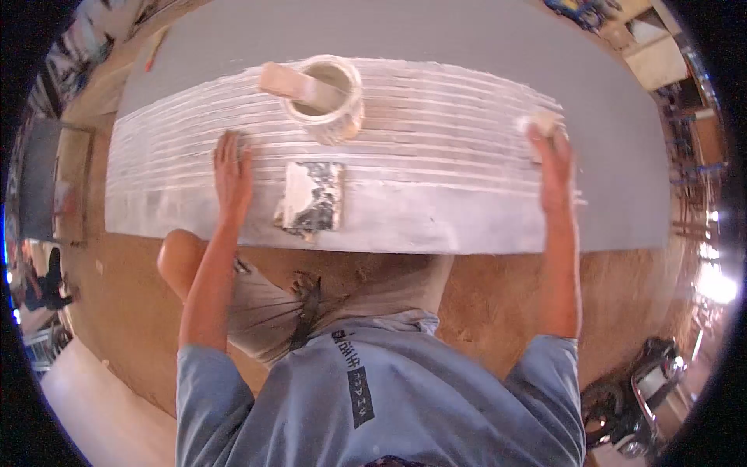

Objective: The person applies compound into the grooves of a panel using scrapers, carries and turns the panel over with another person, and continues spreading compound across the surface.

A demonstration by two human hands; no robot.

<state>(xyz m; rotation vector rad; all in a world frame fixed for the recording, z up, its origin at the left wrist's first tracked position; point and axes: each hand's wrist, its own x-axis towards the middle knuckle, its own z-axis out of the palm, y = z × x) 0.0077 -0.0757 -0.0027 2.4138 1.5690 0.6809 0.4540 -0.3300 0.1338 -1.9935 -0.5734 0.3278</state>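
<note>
My left hand (232,167) lies on the grey panel (467,31) with its fingers stretched out, over the pale streaked area. At the right, my right hand (554,159) grips a pale, flat-edged block (545,123), blurred, with white stuff at its left edge. Long white ridged lines (436,117) run across the panel between my hands. Close to my left hand sits a dark square plate (325,210) smeared with white paste. Beyond it stands a paste-stained tub (331,128), and a flat wooden-coloured paddle (296,84) leans out over its rim.
A thin stick with a red end (153,50) lies at the panel's far left. The panel's front edge runs just before my knees, above a brown dirt floor (498,303). A motorcycle (638,397) stands at lower right, a white sheet (109,405) at lower left.
</note>
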